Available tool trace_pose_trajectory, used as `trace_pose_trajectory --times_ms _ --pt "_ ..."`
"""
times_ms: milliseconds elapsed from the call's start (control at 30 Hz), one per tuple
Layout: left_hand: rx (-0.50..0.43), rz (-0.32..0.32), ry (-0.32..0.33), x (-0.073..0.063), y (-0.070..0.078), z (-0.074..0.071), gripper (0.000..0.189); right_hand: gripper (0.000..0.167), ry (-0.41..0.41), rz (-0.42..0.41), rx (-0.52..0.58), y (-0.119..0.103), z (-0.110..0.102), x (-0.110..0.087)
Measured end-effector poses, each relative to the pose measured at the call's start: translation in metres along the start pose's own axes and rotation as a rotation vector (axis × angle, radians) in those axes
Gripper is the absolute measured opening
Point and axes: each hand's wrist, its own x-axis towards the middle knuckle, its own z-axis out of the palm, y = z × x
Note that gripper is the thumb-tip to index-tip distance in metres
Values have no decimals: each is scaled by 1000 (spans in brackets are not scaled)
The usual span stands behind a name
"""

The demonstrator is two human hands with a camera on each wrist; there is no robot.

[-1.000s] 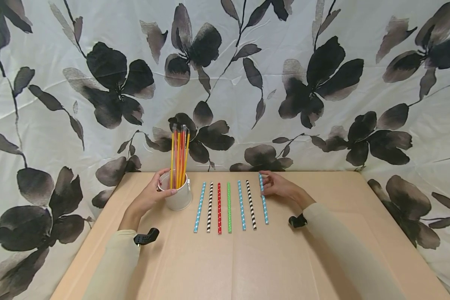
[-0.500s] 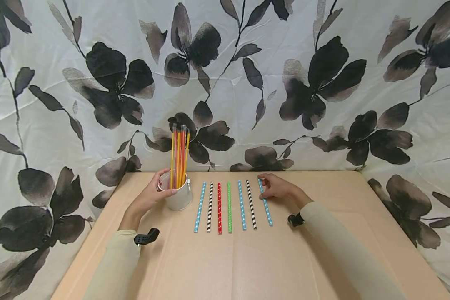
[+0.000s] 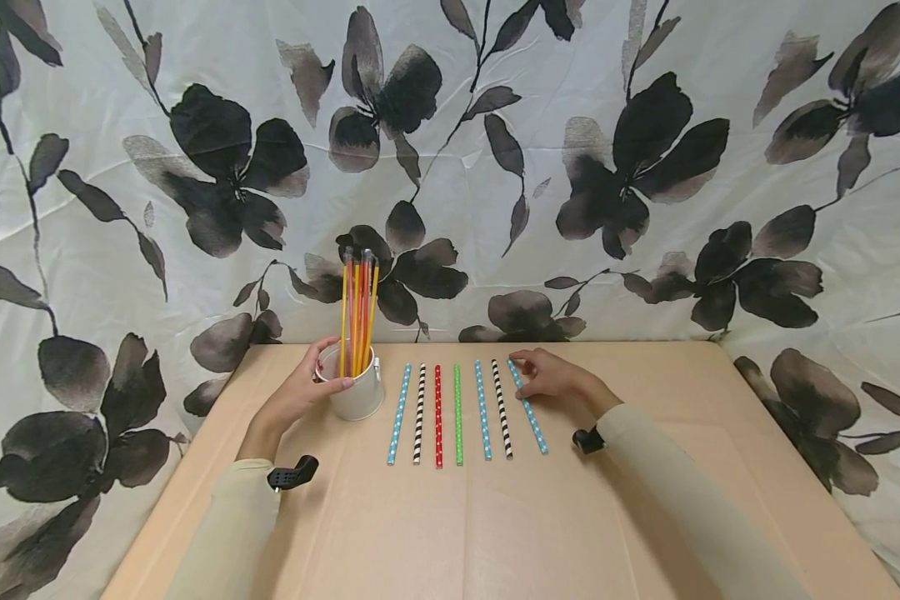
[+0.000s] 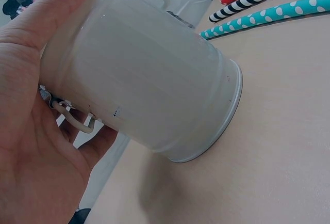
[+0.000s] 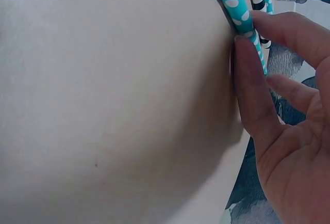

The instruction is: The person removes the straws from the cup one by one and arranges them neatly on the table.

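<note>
My left hand holds a white metal pail near the table's back edge, thumb and fingers curled round its rim. Thin yellow, orange and red sticks stand upright in it; their kind is hard to tell. The left wrist view has the pail's side up close, with small handles. On the right, my right hand pinches a blue paper straw with white dots between thumb and fingertips. That straw lies slanted on the table, its far end turned toward the neighbouring striped straw.
Several straws lie in a row on the wooden table: blue dotted, black-and-white striped, red, green, blue and striped. Behind the table hangs a floral cloth.
The right hand has shifted slightly left with the blue straw's far end, while its near end swung right, so it slants more. Left hand and pail have stayed put.
</note>
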Motion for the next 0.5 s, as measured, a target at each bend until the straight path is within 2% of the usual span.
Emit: trace_pose_trajectory --times_ms 233,500 --pt "0 7 -4 -2 1 -1 97 79 14 23 -23 -9 4 -6" --pt "-19 18 -20 -3 -2 -4 97 58 35 58 -28 -17 11 -10"
